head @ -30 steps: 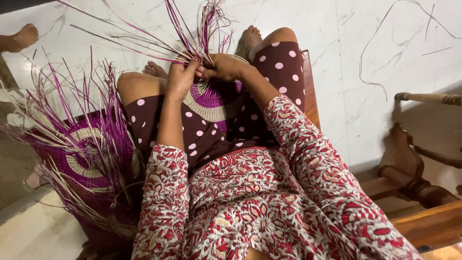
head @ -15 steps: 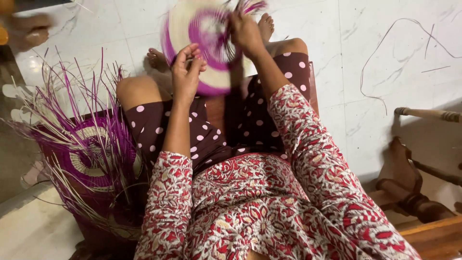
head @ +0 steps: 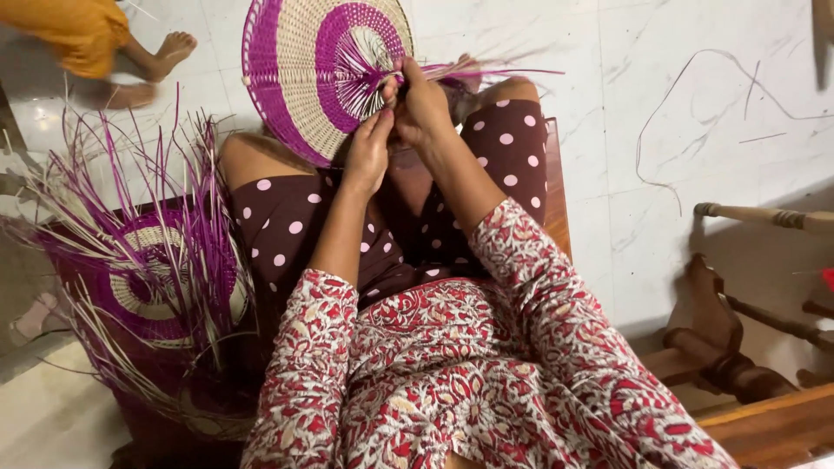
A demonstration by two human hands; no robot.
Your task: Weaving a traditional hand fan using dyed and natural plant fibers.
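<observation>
above the knees, both hands' grip closed on woven fan, loose strands pointing right

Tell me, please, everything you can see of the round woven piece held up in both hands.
The round woven piece is a flat disc of cream and purple rings, seemingly plaited from thin dyed straw. Loose purple strands fan out from its centre and trail off to the right. It is held up on edge above the knees, its face towards the camera. The right hand pinches the strands at its centre; the left hand meets it just below.
</observation>
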